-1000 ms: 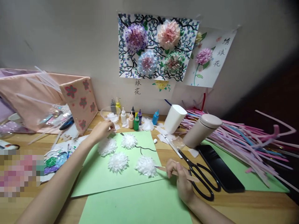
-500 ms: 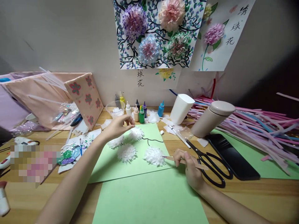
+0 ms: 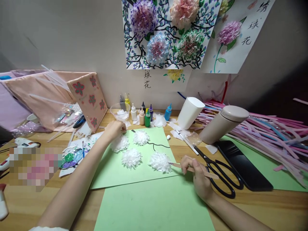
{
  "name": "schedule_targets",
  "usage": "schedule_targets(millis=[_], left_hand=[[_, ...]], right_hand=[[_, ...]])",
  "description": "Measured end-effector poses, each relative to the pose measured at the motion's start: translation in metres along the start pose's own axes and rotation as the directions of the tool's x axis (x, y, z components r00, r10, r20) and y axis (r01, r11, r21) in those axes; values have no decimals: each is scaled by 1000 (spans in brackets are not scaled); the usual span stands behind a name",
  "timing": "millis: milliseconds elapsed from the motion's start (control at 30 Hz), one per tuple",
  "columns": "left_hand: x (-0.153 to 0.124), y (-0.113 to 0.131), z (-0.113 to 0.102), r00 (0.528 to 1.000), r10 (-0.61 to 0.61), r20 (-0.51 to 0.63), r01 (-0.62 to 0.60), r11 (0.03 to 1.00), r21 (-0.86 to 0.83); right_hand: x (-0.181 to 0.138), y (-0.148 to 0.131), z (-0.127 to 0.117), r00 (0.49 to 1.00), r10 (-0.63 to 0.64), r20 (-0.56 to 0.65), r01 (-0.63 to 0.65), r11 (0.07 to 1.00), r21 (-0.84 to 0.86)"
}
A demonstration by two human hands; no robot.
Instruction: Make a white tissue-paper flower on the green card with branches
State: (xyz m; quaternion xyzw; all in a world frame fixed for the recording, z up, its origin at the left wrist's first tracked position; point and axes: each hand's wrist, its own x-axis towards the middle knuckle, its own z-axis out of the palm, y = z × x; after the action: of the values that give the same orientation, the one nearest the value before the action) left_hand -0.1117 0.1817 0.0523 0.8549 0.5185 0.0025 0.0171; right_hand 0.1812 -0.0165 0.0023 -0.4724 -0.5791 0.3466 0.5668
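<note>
My right hand [image 3: 197, 173] grips a slim pale wooden stick [image 3: 212, 175]. Its pointed, purplish tip meets the right edge of a white ruffled paper flower [image 3: 160, 161]. At the upper left of the green sheet [image 3: 144, 175], my left hand [image 3: 115, 131] has its fingers pinched together; anything between them is hidden. Just below that hand sits another white paper flower [image 3: 120, 143], partly behind the wrist. Two more white flowers, an upper one [image 3: 141, 137] and a lower one [image 3: 131, 158], lie between the hands. A dark drawn branch line [image 3: 158, 145] runs right from the upper flower.
Black-handled scissors [image 3: 222, 176] and a phone [image 3: 245, 165] lie beyond my right hand. Paint bottles [image 3: 147, 118] and a clear bowl [image 3: 119, 112] line the wall. A paint palette [image 3: 72, 157] is left of my forearm. A tumbler [image 3: 223, 123] stands before piled pipe cleaners [image 3: 269, 138].
My left hand has moved left, from above the upper flower to the sheet's upper-left edge. My right hand keeps the stick at the right flower. The view has shifted slightly.
</note>
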Motion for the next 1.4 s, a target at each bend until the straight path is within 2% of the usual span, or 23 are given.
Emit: schedule_targets(millis=[200,400,533,700,933,1100,1400], left_hand=[[0,-1,2,1000,-2,-20,2,1000,-19],[-2,-3,-8,997,-33,-69,23,990,-141],[-4,-7,-13,993,-3,-120,-18,984,-176],[-7,-5,-12,997,34,-68,-42,992,-121],[-7,-3,-12,999,47,-22,-51,971,-232],[-5,-2,-6,994,107,-17,-108,963,-248],[2,1,14,999,-8,-34,2,983,-182]], right_hand=[[0,0,0,1000,8,-1,-8,1000,-6],[0,0,1,1000,-1,-2,1,1000,-17],[0,-1,1,1000,-1,-2,1,1000,-5],[-1,-1,1,1000,-9,8,9,1000,13],[0,-2,1,1000,-15,4,15,1000,22],[0,0,1,1000,-5,26,4,999,41],[-2,2,0,999,19,34,-20,999,26]])
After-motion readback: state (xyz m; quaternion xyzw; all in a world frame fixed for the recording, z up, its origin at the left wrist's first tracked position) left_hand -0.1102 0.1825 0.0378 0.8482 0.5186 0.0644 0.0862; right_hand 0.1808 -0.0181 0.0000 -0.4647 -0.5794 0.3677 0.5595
